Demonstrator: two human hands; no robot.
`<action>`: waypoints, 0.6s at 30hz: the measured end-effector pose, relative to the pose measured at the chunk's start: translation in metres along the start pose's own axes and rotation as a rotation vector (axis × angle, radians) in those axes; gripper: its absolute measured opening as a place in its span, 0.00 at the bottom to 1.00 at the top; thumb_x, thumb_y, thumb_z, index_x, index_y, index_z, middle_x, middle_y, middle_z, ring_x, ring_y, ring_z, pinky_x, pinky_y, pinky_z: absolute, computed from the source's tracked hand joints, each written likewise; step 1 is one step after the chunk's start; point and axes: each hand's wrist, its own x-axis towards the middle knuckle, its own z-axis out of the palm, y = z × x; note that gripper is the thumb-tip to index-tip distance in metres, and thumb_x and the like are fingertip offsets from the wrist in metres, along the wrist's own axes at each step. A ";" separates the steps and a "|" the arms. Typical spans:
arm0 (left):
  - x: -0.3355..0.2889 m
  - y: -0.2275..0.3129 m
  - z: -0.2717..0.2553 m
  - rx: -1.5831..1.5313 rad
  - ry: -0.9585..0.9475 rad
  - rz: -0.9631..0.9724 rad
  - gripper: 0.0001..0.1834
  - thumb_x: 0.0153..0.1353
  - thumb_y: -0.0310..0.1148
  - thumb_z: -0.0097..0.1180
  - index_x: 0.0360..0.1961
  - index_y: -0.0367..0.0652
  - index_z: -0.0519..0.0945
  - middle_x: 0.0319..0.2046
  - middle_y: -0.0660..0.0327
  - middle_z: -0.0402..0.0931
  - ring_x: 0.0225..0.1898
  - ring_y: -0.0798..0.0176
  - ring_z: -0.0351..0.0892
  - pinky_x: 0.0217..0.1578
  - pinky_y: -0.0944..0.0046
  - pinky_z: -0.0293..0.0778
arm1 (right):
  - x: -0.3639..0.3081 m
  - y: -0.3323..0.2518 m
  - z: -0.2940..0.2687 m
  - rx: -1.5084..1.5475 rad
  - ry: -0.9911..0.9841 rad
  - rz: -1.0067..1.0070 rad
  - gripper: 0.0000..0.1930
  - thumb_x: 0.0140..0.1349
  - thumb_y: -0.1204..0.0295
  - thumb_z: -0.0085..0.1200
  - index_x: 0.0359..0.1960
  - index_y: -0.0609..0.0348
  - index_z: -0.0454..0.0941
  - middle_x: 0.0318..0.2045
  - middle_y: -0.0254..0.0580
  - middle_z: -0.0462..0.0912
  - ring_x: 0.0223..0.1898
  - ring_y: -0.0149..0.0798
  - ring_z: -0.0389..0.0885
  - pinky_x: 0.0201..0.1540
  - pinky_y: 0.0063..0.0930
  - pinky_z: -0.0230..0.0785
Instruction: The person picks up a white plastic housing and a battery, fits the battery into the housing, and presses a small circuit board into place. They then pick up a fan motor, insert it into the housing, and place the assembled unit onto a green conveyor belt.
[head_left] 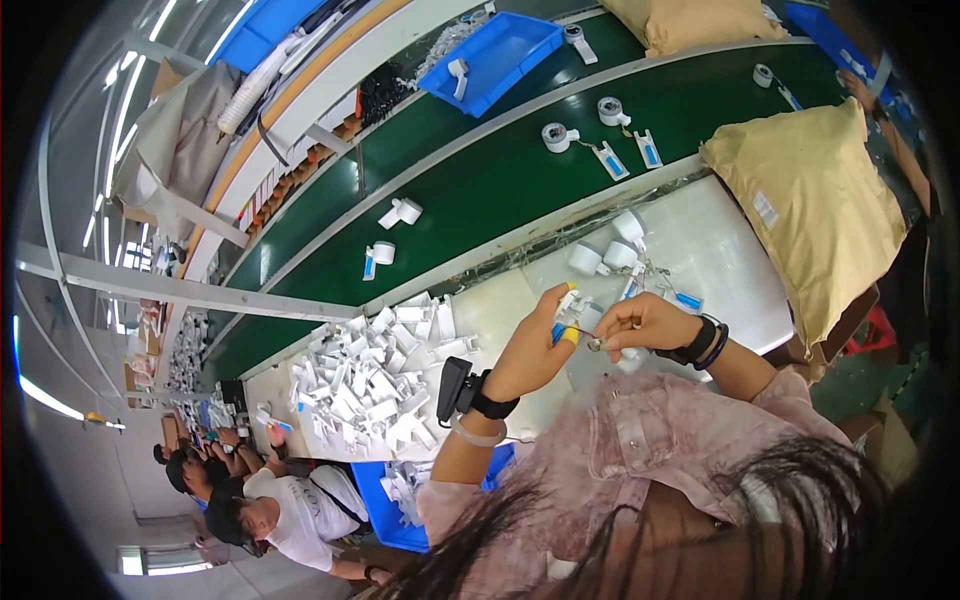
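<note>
My left hand (pixel 532 352), with yellow covers on its fingertips, is closed round a small white plastic part (pixel 567 306) that has a blue piece in it. A thin dark wire (pixel 583 331) runs from there to my right hand (pixel 648 324), whose thumb and fingers are pinched together on it. What else the right fingers hold is hidden. Just beyond my hands lie several round white heads (pixel 586 259) with wires and blue-and-white pieces (pixel 688 299). To the left of my left hand is a large heap of white plastic housings (pixel 375 375).
Behind the white table (pixel 735 235) runs a green conveyor belt (pixel 470 190) carrying several wired white units (pixel 559 138). A blue tray (pixel 495 60) stands beyond. A tan sack (pixel 815 195) sits at the right. Below the heap is a blue bin (pixel 375 505). Co-workers (pixel 290 515) sit at left.
</note>
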 end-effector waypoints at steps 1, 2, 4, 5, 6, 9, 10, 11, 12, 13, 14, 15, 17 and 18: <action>-0.002 -0.001 0.004 -0.069 0.030 -0.010 0.31 0.56 0.24 0.53 0.62 0.37 0.61 0.44 0.48 0.75 0.42 0.53 0.77 0.42 0.61 0.72 | 0.000 0.000 0.002 -0.045 0.016 0.009 0.09 0.61 0.73 0.58 0.39 0.64 0.78 0.28 0.37 0.83 0.30 0.27 0.82 0.37 0.21 0.72; -0.003 -0.002 0.008 -0.139 0.061 -0.021 0.31 0.57 0.25 0.53 0.63 0.37 0.61 0.42 0.51 0.76 0.37 0.59 0.77 0.38 0.64 0.72 | 0.000 0.002 0.003 -0.040 0.013 0.016 0.09 0.61 0.73 0.58 0.39 0.64 0.78 0.28 0.37 0.83 0.30 0.27 0.82 0.37 0.21 0.72; -0.012 -0.016 0.021 -0.364 0.033 -0.129 0.27 0.60 0.27 0.51 0.62 0.38 0.63 0.40 0.53 0.76 0.33 0.63 0.76 0.34 0.66 0.72 | -0.001 0.004 0.007 -0.577 0.215 -0.170 0.07 0.57 0.73 0.61 0.34 0.61 0.77 0.24 0.37 0.81 0.24 0.32 0.81 0.33 0.22 0.70; -0.015 -0.023 0.027 -0.588 0.002 -0.224 0.24 0.64 0.29 0.50 0.61 0.39 0.64 0.38 0.56 0.77 0.29 0.67 0.76 0.30 0.68 0.71 | -0.001 0.007 0.011 -0.580 0.213 -0.167 0.07 0.57 0.73 0.61 0.34 0.61 0.77 0.24 0.37 0.81 0.24 0.32 0.81 0.33 0.22 0.70; -0.016 -0.026 0.034 -0.592 0.003 -0.223 0.24 0.64 0.29 0.50 0.61 0.39 0.64 0.38 0.56 0.77 0.29 0.67 0.76 0.30 0.68 0.71 | 0.000 0.012 0.015 -0.694 0.334 -0.299 0.08 0.55 0.73 0.62 0.32 0.60 0.76 0.24 0.37 0.80 0.24 0.35 0.79 0.31 0.24 0.69; -0.014 -0.020 0.057 -0.829 0.298 -0.143 0.17 0.71 0.36 0.42 0.56 0.38 0.69 0.33 0.59 0.75 0.22 0.68 0.73 0.24 0.69 0.72 | 0.003 0.015 0.019 -0.851 0.525 -0.497 0.08 0.54 0.75 0.62 0.32 0.59 0.75 0.25 0.39 0.78 0.25 0.37 0.77 0.29 0.25 0.68; -0.013 -0.018 0.060 -0.834 0.298 -0.146 0.17 0.71 0.36 0.42 0.56 0.38 0.69 0.33 0.59 0.75 0.22 0.68 0.73 0.24 0.69 0.72 | 0.004 0.015 0.020 -0.894 0.603 -0.562 0.07 0.55 0.77 0.61 0.33 0.59 0.75 0.26 0.40 0.79 0.26 0.36 0.77 0.29 0.24 0.68; -0.012 -0.016 0.062 -0.876 0.307 -0.139 0.17 0.71 0.35 0.42 0.56 0.37 0.69 0.34 0.58 0.75 0.22 0.68 0.73 0.24 0.69 0.72 | 0.005 0.015 0.022 -0.894 0.602 -0.556 0.07 0.55 0.77 0.61 0.33 0.59 0.75 0.26 0.40 0.79 0.26 0.36 0.77 0.29 0.24 0.68; -0.011 -0.016 0.063 -0.918 0.316 -0.132 0.17 0.71 0.35 0.42 0.55 0.36 0.68 0.35 0.58 0.74 0.22 0.68 0.72 0.23 0.69 0.72 | 0.006 0.015 0.025 -0.786 0.614 -0.537 0.07 0.55 0.78 0.61 0.34 0.58 0.76 0.27 0.41 0.79 0.28 0.37 0.77 0.30 0.25 0.68; -0.011 -0.016 0.064 -0.921 0.316 -0.134 0.17 0.71 0.35 0.42 0.55 0.36 0.68 0.35 0.58 0.74 0.22 0.68 0.72 0.23 0.69 0.72 | 0.006 0.015 0.026 -0.679 0.624 -0.518 0.07 0.55 0.79 0.60 0.34 0.58 0.76 0.28 0.41 0.78 0.29 0.39 0.77 0.31 0.27 0.67; -0.010 -0.016 0.065 -0.912 0.312 -0.119 0.17 0.70 0.33 0.42 0.55 0.36 0.68 0.35 0.57 0.74 0.23 0.67 0.72 0.22 0.69 0.72 | 0.006 0.013 0.026 -0.679 0.624 -0.515 0.07 0.55 0.79 0.60 0.34 0.58 0.76 0.28 0.41 0.78 0.29 0.39 0.77 0.31 0.27 0.67; -0.010 -0.015 0.066 -0.901 0.308 -0.103 0.17 0.69 0.31 0.41 0.55 0.35 0.68 0.36 0.57 0.74 0.23 0.67 0.72 0.22 0.69 0.73 | 0.006 0.011 0.025 -0.739 0.593 -0.576 0.07 0.55 0.80 0.60 0.35 0.58 0.76 0.29 0.41 0.79 0.29 0.40 0.77 0.33 0.28 0.68; -0.010 -0.012 0.065 -0.911 0.307 -0.079 0.18 0.67 0.27 0.40 0.57 0.35 0.66 0.35 0.59 0.73 0.24 0.69 0.70 0.22 0.70 0.71 | 0.007 0.010 0.024 -0.797 0.564 -0.637 0.08 0.55 0.81 0.59 0.35 0.57 0.77 0.29 0.41 0.79 0.30 0.40 0.77 0.35 0.30 0.68; -0.011 -0.010 0.065 -0.919 0.308 -0.052 0.20 0.64 0.24 0.39 0.58 0.36 0.64 0.35 0.60 0.72 0.25 0.71 0.68 0.21 0.71 0.70 | 0.009 0.011 0.023 -0.831 0.552 -0.694 0.08 0.54 0.79 0.61 0.34 0.57 0.78 0.30 0.39 0.80 0.30 0.41 0.76 0.36 0.31 0.67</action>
